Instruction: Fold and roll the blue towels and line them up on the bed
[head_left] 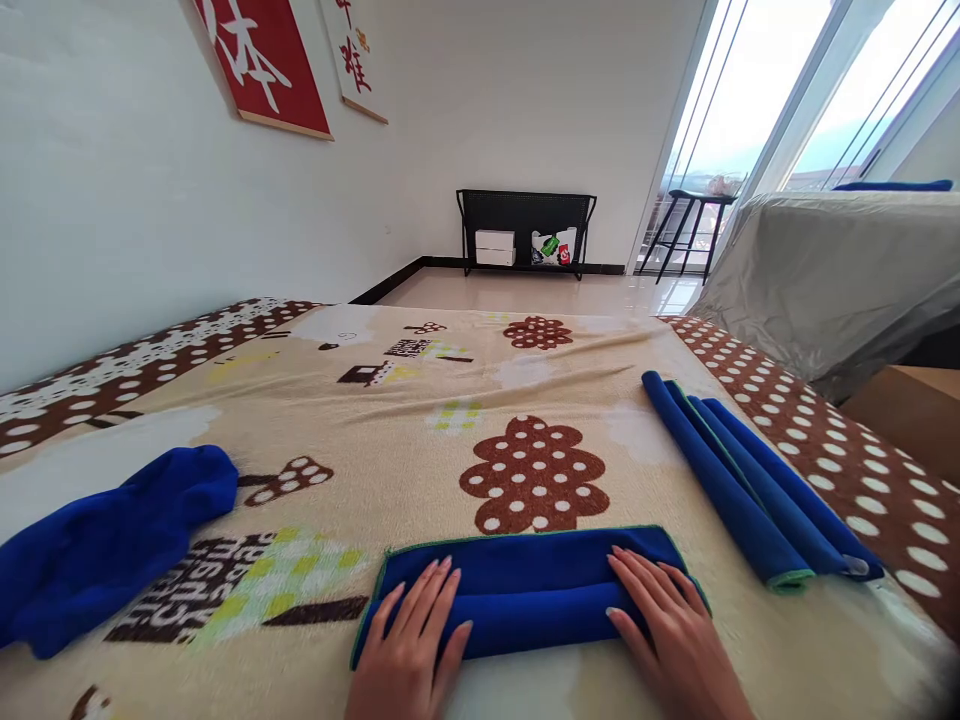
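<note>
A blue cloth with green edging lies folded lengthwise in front of me, its near part a thick fold or roll. My left hand rests on its left end, fingers stretched out and thumb a little apart. On its right end lies my right hand, fingers extended over the fold and thumb at the near edge. To the right, several rolled or folded blue cloths sit side by side. A crumpled blue cloth is heaped at the left.
Everything lies on a beige patterned blanket with brown dotted borders. Beyond it stand a black rack with a white box and a dark stool by the window. A covered piece of furniture and a cardboard box are at right.
</note>
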